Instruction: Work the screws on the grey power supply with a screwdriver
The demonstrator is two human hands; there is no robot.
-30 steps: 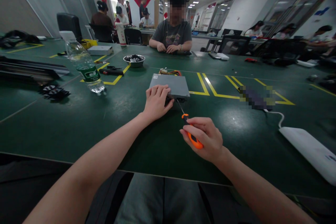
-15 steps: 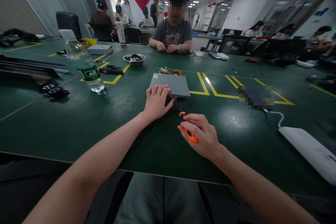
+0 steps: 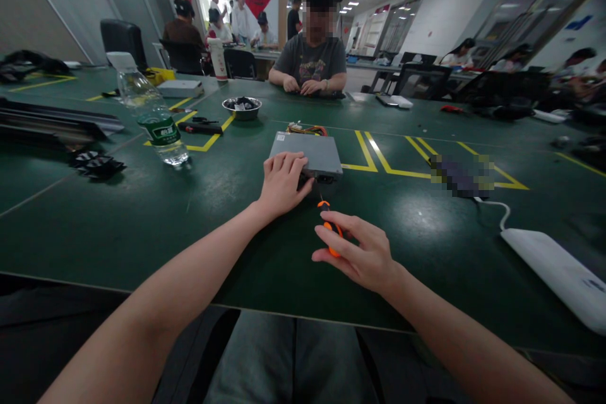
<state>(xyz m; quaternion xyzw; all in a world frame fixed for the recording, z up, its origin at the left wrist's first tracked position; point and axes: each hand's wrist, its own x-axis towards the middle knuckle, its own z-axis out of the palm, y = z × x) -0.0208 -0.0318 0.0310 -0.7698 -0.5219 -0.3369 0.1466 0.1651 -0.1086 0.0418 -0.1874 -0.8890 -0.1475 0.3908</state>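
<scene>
A grey metal computer power supply unit [image 3: 316, 150] lies flat on the green table, its bundled cables [image 3: 307, 130] at the far side. My left hand [image 3: 283, 184] grips its near left corner, fingers across the top and thumb along the front face. In my right hand [image 3: 357, 243] is a screwdriver [image 3: 334, 228] with an orange and black handle, held between thumb and fingers. Its thin shaft points away from me at the unit's front face, below the socket. Whether the tip sits in a screw is too small to tell.
A water bottle [image 3: 158, 120] stands to the left, near a metal bowl [image 3: 242, 108] of small parts. Black-handled tools [image 3: 201, 128] lie beside yellow tape. On the right, a white power bank [image 3: 552, 271] is cabled to a blurred device [image 3: 459, 175]. A person [image 3: 310, 57] sits opposite.
My right hand has shifted slightly left and its fingers have opened a little around the handle. The screwdriver's handle has swung left. My left hand and the power supply unit stay put.
</scene>
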